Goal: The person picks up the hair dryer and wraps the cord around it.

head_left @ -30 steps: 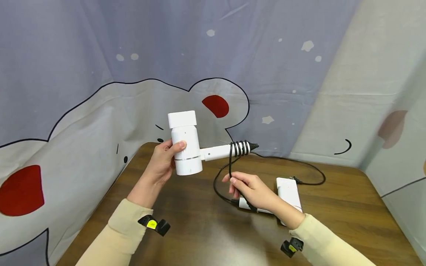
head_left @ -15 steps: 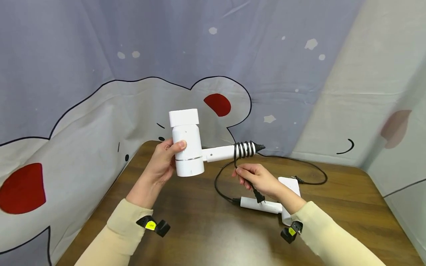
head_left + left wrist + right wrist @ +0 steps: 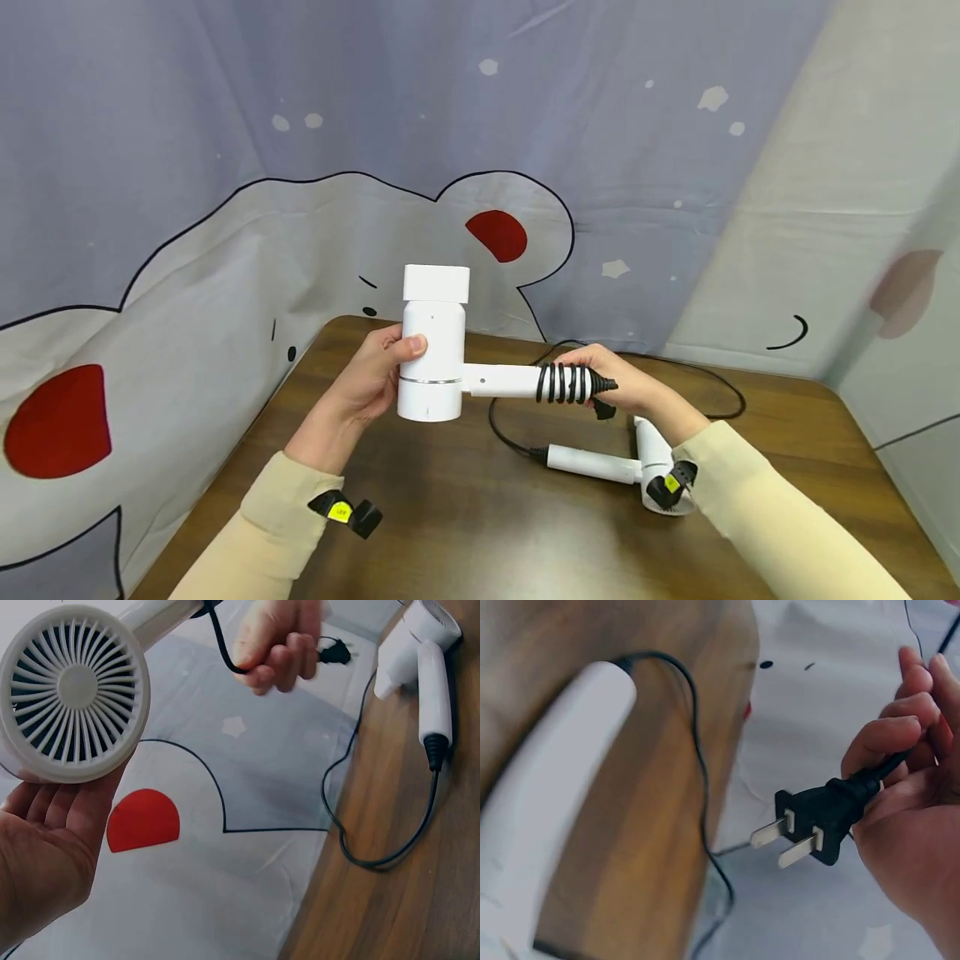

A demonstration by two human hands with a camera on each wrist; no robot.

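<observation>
My left hand [image 3: 369, 372] grips the barrel of a white hair dryer [image 3: 433, 343], thumb in front, lifted above the table. Its handle points right, with several turns of black cord [image 3: 562, 383] wound near the end. Behind that end, my right hand [image 3: 626, 385] pinches the cord's loose length; the handle partly hides its fingers. In the right wrist view, a two-pin plug [image 3: 829, 814] sticks out below the curled fingers. The left wrist view shows the dryer's round slotted grille [image 3: 77, 686] and the cord bending into the right hand [image 3: 281, 652].
A second white hair dryer [image 3: 592, 464] lies on the brown wooden table [image 3: 480, 517] under my right forearm, its cord [image 3: 498, 429] looping toward the back. A printed curtain [image 3: 360, 233] hangs behind the table.
My right hand has risen from below the handle to behind its end, carrying the cord. The held dryer has shifted slightly right and down. My left hand keeps its grip.
</observation>
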